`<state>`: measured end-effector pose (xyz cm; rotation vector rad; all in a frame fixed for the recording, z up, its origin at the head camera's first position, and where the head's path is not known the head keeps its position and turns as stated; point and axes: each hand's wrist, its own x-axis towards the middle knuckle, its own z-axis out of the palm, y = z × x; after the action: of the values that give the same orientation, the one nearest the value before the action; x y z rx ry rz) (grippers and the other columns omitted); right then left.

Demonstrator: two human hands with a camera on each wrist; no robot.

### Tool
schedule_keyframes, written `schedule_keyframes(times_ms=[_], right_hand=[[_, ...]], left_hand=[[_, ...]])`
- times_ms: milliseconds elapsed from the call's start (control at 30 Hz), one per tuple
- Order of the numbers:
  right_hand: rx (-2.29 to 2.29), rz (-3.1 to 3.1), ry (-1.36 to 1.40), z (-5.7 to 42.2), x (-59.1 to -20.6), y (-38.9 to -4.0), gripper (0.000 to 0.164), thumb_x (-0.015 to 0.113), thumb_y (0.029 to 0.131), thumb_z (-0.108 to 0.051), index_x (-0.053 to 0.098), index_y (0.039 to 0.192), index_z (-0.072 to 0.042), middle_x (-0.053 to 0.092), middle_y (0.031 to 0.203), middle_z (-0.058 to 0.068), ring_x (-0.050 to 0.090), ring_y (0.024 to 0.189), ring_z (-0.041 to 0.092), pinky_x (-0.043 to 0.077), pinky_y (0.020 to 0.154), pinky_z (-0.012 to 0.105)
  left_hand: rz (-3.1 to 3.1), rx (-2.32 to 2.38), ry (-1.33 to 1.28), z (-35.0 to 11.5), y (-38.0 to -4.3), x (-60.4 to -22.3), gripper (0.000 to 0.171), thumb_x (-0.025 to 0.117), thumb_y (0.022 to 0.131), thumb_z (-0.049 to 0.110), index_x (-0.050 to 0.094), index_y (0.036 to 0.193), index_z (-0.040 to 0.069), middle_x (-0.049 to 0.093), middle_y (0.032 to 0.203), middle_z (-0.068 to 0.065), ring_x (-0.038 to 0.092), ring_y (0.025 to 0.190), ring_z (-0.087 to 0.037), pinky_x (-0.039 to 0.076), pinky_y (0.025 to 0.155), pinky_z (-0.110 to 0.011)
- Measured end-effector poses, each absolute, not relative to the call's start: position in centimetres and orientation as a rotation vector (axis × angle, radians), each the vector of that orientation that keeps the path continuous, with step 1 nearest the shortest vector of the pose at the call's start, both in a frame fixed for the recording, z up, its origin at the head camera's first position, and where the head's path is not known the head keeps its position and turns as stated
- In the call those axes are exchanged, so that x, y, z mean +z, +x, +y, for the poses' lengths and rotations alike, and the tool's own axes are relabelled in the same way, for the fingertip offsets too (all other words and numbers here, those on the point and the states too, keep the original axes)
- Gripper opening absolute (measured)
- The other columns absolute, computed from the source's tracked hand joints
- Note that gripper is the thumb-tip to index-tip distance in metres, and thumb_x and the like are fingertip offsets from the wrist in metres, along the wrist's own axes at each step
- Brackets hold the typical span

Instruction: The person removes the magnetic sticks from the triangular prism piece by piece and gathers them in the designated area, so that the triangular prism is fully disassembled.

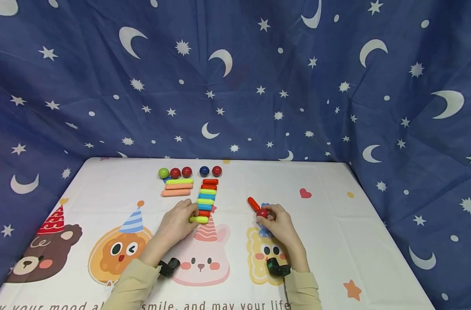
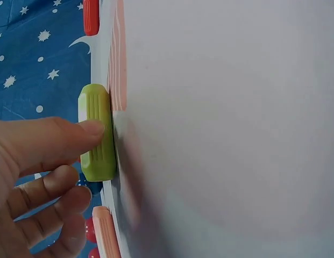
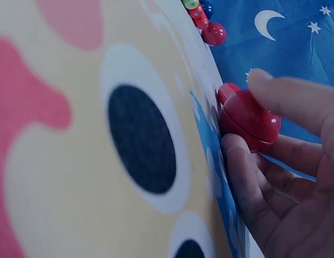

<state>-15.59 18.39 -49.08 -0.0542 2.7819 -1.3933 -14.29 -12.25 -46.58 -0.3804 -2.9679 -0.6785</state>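
Note:
My left hand (image 1: 180, 218) is at the near end of a column of short ribbed sticks in red, blue and yellow-green. Its thumb lies along the nearest yellow-green stick (image 2: 98, 134), gripping it at its left end, with the other fingers curled; the index fingertip is hidden in the left wrist view. To the right, my right hand (image 1: 279, 221) holds a glossy red ball (image 3: 250, 121) between thumb and fingers, low over the tablecloth. Just beyond that ball, a red stick (image 1: 253, 204) lies slanted, its near end close to the ball.
Behind the left hand lie salmon sticks (image 1: 176, 193) and a longer yellow-green stick (image 1: 179, 181). Along the back sit a green ball (image 1: 163, 173), a dark blue ball (image 1: 204, 171) and several red balls (image 1: 217, 171). A starry blue curtain (image 1: 235, 94) hangs behind the printed white tablecloth (image 1: 359, 241).

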Motion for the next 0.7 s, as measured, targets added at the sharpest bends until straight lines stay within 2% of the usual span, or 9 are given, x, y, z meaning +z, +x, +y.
schedule_keyframes(times_ms=[233,467,567,700], right_hand=[[-1.381,2.809,-0.067,18.4,-49.1,-15.5,0.037,0.074,0.083,-0.016,0.064,0.116,-0.002,0.052,0.089,0.008,0.047,0.073,0.014,0.038,0.059,0.017],[-1.397,2.798,-0.089,18.7,-49.1,-15.5,0.035,0.074,0.083,-0.015,0.065,0.115,-0.002,0.053,0.090,0.009,0.047,0.074,0.015,0.038,0.060,0.017],[-1.411,2.786,-0.102,18.8,-49.1,-15.5,0.035,0.074,0.084,-0.014,0.065,0.115,-0.003,0.054,0.091,0.009,0.047,0.074,0.014,0.039,0.060,0.017],[-1.423,2.756,-0.139,18.7,-49.1,-15.4,0.035,0.074,0.083,-0.012,0.065,0.116,-0.005,0.055,0.093,0.008,0.048,0.074,0.014,0.041,0.058,0.017]], left_hand=[[-2.932,-0.893,-0.299,-11.7,-14.0,-46.4,0.024,0.082,0.073,0.016,0.064,0.088,0.013,0.050,0.076,0.002,0.044,0.069,-0.011,0.037,0.060,-0.023],[-2.769,-1.390,-0.296,-8.3,-13.7,-46.3,0.018,0.076,0.079,0.011,0.067,0.093,0.009,0.058,0.077,0.001,0.051,0.067,-0.009,0.043,0.061,-0.019],[-2.748,-1.590,-0.266,-6.4,-14.0,-46.8,0.026,0.074,0.081,0.011,0.066,0.105,0.006,0.062,0.084,-0.003,0.055,0.068,-0.009,0.047,0.059,-0.019],[-2.747,-1.802,-0.186,-4.4,-14.6,-47.8,0.045,0.072,0.083,0.014,0.057,0.125,0.004,0.064,0.102,-0.012,0.063,0.078,-0.014,0.053,0.063,-0.024]])
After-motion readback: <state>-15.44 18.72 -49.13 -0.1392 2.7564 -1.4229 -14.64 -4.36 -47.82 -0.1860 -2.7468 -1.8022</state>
